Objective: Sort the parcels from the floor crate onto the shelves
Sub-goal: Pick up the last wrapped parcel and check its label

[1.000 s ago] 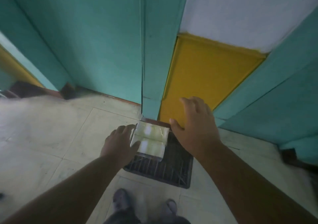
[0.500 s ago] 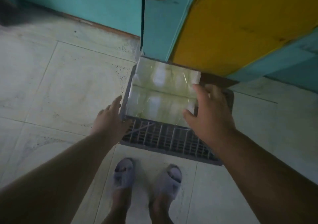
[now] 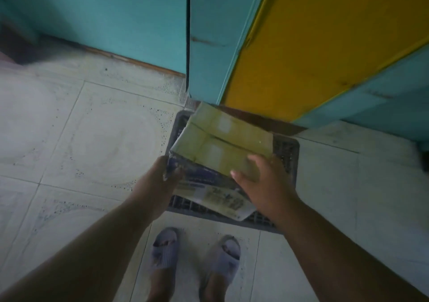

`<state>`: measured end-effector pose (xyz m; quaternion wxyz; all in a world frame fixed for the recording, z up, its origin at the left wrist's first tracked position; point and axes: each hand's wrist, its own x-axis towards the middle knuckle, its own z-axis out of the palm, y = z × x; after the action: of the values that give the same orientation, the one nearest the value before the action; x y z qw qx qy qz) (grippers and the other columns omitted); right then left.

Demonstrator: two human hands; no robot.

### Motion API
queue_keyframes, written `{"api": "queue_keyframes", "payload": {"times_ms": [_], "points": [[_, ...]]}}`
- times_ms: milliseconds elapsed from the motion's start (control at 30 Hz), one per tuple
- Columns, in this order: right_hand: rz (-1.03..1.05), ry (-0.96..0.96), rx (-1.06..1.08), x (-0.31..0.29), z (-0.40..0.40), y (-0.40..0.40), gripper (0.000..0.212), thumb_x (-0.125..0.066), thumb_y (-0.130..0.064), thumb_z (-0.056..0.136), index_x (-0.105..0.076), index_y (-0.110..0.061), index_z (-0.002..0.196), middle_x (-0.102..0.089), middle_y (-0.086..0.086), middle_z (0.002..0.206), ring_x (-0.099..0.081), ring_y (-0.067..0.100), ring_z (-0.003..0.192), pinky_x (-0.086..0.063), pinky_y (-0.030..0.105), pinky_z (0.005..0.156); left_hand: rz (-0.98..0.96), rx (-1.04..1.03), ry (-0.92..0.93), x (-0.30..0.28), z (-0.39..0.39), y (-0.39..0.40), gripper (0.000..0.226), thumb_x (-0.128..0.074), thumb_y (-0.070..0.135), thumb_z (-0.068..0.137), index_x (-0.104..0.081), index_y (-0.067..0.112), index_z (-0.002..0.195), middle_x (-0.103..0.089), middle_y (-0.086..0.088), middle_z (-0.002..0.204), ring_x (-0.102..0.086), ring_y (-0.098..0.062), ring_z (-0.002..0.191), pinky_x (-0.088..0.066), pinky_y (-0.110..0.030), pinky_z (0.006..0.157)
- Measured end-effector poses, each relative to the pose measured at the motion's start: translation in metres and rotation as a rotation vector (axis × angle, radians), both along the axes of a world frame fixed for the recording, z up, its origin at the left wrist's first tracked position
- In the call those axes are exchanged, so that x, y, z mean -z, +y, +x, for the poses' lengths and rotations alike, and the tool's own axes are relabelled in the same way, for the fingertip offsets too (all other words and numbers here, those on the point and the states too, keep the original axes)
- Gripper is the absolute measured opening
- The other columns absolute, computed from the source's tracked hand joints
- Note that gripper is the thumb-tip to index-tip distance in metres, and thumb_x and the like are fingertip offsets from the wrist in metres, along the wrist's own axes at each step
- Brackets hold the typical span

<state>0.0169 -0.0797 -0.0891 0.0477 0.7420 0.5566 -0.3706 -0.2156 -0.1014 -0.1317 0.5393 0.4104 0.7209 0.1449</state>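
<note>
A taped cardboard parcel (image 3: 222, 139) is tilted above a dark slatted floor crate (image 3: 285, 153), its near face printed with a dark band and a label. The left hand (image 3: 160, 181) grips the parcel's near left corner; the right hand (image 3: 262, 183) holds its near right edge, thumb on the top face. The crate sits on a pale tiled floor (image 3: 92, 139) against a teal panel (image 3: 209, 34) and a yellow panel (image 3: 313, 46). Two feet in grey slide sandals (image 3: 164, 250) stand just before the crate.
</note>
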Motion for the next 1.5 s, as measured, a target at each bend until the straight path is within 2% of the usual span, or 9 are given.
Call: {"api": "queue_keyframes", "payload": {"times_ms": [167,333,400,533,733,900,1000,1167,1500], "points": [[0.094,0.019,-0.077,-0.139,0.016,-0.023,0.085,-0.072,-0.072,0.070,-0.048,-0.030,0.140,-0.042,0.002,0.142,-0.045,0.023,0.130,-0.047,0.037,0.098,0.088,-0.090,-0.147,-0.147,0.016,-0.010,0.020,-0.049,0.029,0.102,-0.053,0.020,0.119,-0.065,-0.005,0.105,-0.065,-0.019,0.090,-0.058,-0.041,0.076],[0.189,0.055,-0.005,-0.262,0.043,-0.043,0.055,-0.065,-0.060,0.086,-0.057,-0.027,0.130,-0.063,0.000,0.113,-0.060,0.017,0.094,-0.043,0.024,0.064,0.121,-0.152,-0.487,-0.281,0.010,-0.025,0.025,-0.064,0.023,0.092,-0.063,0.023,0.117,-0.068,-0.006,0.113,-0.070,-0.023,0.097,-0.061,-0.033,0.076],[0.257,0.132,0.063,-0.305,0.049,-0.053,0.044,-0.062,-0.052,0.091,-0.059,-0.024,0.124,-0.068,-0.001,0.103,-0.062,0.015,0.086,-0.043,0.027,0.060,0.183,-0.169,-0.543,-0.323,0.012,-0.033,0.029,-0.064,0.015,0.094,-0.061,0.023,0.122,-0.064,-0.007,0.121,-0.068,-0.026,0.105,-0.059,-0.043,0.088],[0.408,0.227,0.183,-0.365,0.038,-0.075,0.022,-0.062,-0.039,0.095,-0.057,-0.023,0.108,-0.064,-0.008,0.081,-0.060,0.005,0.069,-0.044,0.026,0.052,0.224,-0.204,-0.768,-0.371,0.028,-0.045,0.065,-0.069,0.006,0.086,-0.036,0.023,0.140,-0.062,-0.020,0.127,-0.063,-0.042,0.113,-0.050,-0.067,0.093],[0.447,0.203,0.246,-0.409,0.015,-0.093,0.026,-0.050,-0.046,0.100,-0.052,-0.026,0.116,-0.070,0.004,0.095,-0.069,0.025,0.082,-0.059,0.049,0.074,0.229,-0.188,-0.867,-0.422,0.026,-0.034,0.038,-0.054,0.000,0.096,-0.053,0.013,0.133,-0.073,-0.013,0.113,-0.072,-0.034,0.097,-0.061,-0.043,0.068],[0.579,-0.034,0.239,-0.441,0.005,-0.104,0.022,-0.040,-0.038,0.104,-0.048,-0.021,0.115,-0.062,0.005,0.101,-0.062,0.027,0.090,-0.051,0.038,0.076,0.135,-0.157,-0.886,-0.443,0.025,-0.032,0.033,-0.056,0.021,0.100,-0.056,0.018,0.134,-0.071,-0.014,0.117,-0.069,-0.038,0.105,-0.052,-0.067,0.088],[0.643,0.007,0.194,-0.455,-0.006,-0.117,0.049,-0.046,-0.041,0.101,-0.029,-0.038,0.146,-0.050,-0.002,0.114,-0.058,0.020,0.093,-0.046,0.029,0.066,0.205,0.013,-0.850,-0.453,0.027,-0.038,0.051,-0.065,0.009,0.093,-0.057,0.041,0.132,-0.072,-0.009,0.118,-0.068,-0.033,0.109,-0.054,-0.064,0.086],[0.424,-0.189,0.096,-0.458,-0.008,-0.129,0.113,-0.049,-0.098,0.057,-0.013,-0.040,0.148,-0.041,0.010,0.136,-0.045,0.034,0.128,-0.043,0.050,0.105,0.178,0.100,-0.828,-0.457,0.048,-0.050,0.078,-0.067,-0.004,0.089,-0.047,0.052,0.139,-0.070,-0.006,0.123,-0.068,-0.030,0.112,-0.052,-0.063,0.092],[0.252,-0.218,0.212,-0.443,0.056,-0.156,0.138,-0.063,-0.094,0.047,0.000,-0.032,0.152,-0.021,0.015,0.152,-0.027,0.041,0.141,-0.035,0.059,0.110,0.074,0.153,-0.826,-0.443,0.113,-0.092,0.062,-0.049,-0.014,0.095,-0.056,0.030,0.139,-0.055,0.000,0.140,-0.060,-0.025,0.123,-0.051,-0.049,0.101]]}}
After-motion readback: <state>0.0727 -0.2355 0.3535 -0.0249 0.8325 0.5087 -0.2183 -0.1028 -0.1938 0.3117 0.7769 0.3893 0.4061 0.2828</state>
